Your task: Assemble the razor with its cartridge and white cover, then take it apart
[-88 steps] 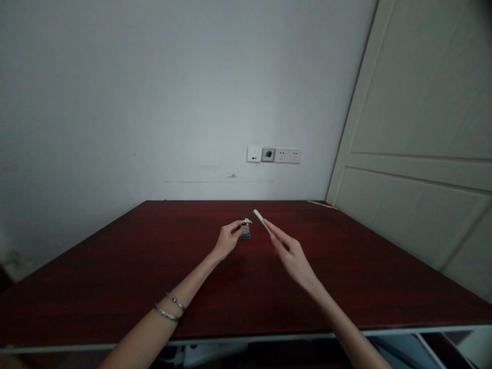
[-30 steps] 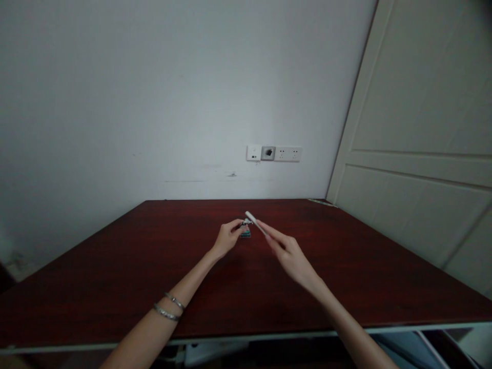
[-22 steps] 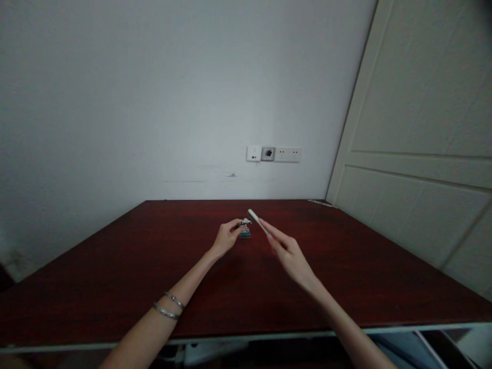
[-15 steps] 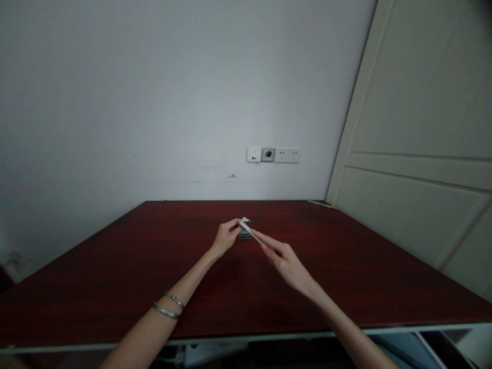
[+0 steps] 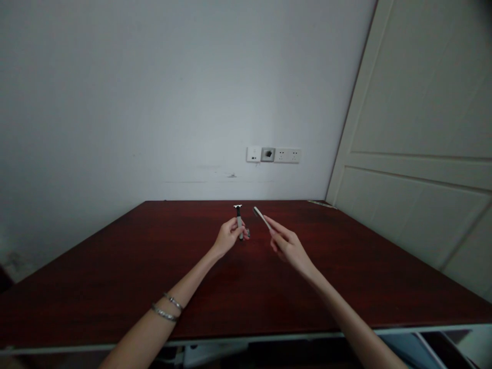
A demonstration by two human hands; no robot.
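Note:
My left hand [image 5: 227, 238] is closed around the grey handle of a small razor [image 5: 239, 218], which stands upright with its T-shaped head on top. My right hand [image 5: 287, 245] pinches a thin white brush-like stick [image 5: 261, 217] that slants up and to the left, its tip a short way right of the razor's head. The two tools do not touch. Both hands hover just above the far middle of a dark red wooden table [image 5: 115, 277]. Two metal bangles [image 5: 166, 308] sit on my left forearm.
A white wall rises behind the table, with a row of wall sockets [image 5: 273, 154] above the far edge. A cream panelled door [image 5: 418, 154] stands along the table's right side. The table's near edge has a pale rim [image 5: 269, 335].
My left hand has turned the razor up from the table so that its head now points upward. My right hand has drawn the white stick back to the right, away from the razor.

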